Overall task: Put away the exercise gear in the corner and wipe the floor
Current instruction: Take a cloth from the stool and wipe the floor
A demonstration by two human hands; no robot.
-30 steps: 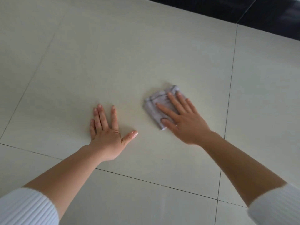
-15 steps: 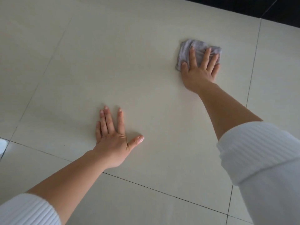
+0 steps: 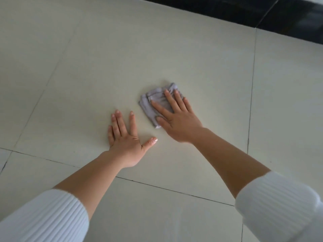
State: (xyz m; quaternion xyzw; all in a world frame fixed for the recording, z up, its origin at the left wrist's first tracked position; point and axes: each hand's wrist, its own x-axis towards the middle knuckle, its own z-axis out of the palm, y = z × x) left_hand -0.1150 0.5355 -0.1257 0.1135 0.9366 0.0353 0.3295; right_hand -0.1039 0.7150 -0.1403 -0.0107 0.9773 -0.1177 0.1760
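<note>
A folded grey cloth point(image 3: 153, 100) lies on the pale tiled floor point(image 3: 104, 58). My right hand point(image 3: 176, 117) presses flat on top of it with fingers spread, covering its right half. Just to the left of the cloth, my left hand point(image 3: 125, 138) rests palm down on the bare tile with fingers apart and nothing in it. Both arms reach forward out of white ribbed sleeves. No exercise gear is in view.
A black skirting band point(image 3: 244, 13) runs along the far edge of the floor at the top right. Dark grout lines point(image 3: 251, 95) cross the tiles to the right of and below the hands.
My right hand has pulled the cloth back from the far right of the tile to a spot close beside my left hand. The left hand has stayed planted.
</note>
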